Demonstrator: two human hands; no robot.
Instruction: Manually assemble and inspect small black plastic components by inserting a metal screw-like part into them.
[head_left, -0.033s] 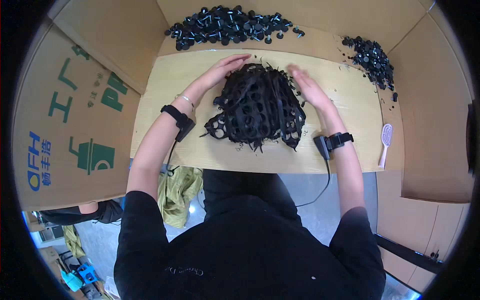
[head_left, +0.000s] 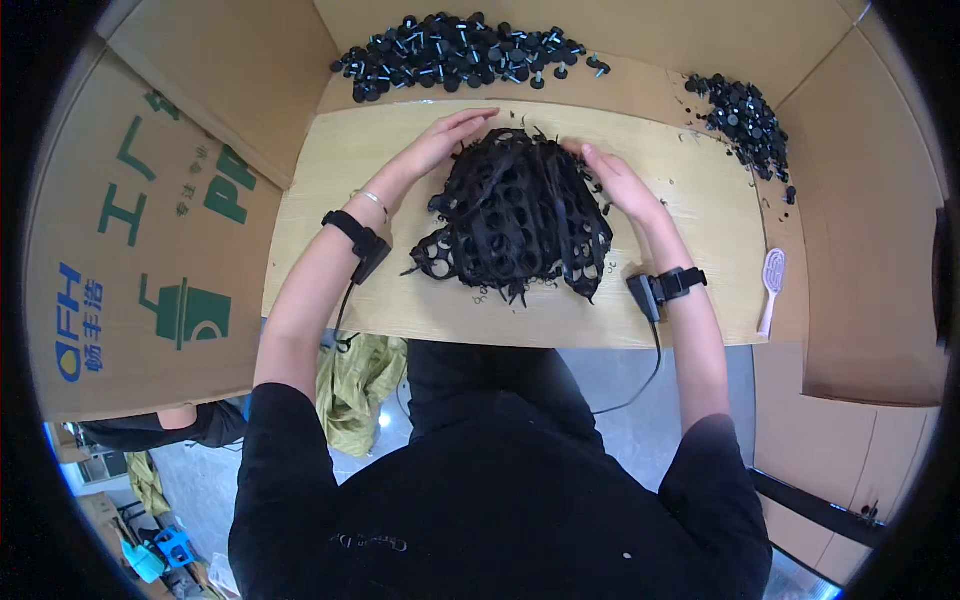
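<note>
A heap of black perforated sheets point(head_left: 510, 215) with round holes and ragged edges lies at the middle of the pale board point(head_left: 340, 270). Against its far left edge my left hand point(head_left: 445, 140) is held with fingers stretched out and nothing in them. On the opposite side, my right hand point(head_left: 612, 178) lies along the heap's far right edge, its fingers extended and their tips close to the black pieces. Whether either hand presses on the heap I cannot tell. Small black scraps are scattered about the heap.
Black knobs with metal studs point(head_left: 460, 55) are piled along the far edge. A smaller pile of black knobs point(head_left: 748, 122) sits at the far right. A light hairbrush point(head_left: 771, 290) lies at the right edge. Cardboard walls point(head_left: 180, 230) enclose the board's sides and back.
My right hand's fingers have shifted slightly left, closer to the heap's far edge. The left hand and the heap look the same.
</note>
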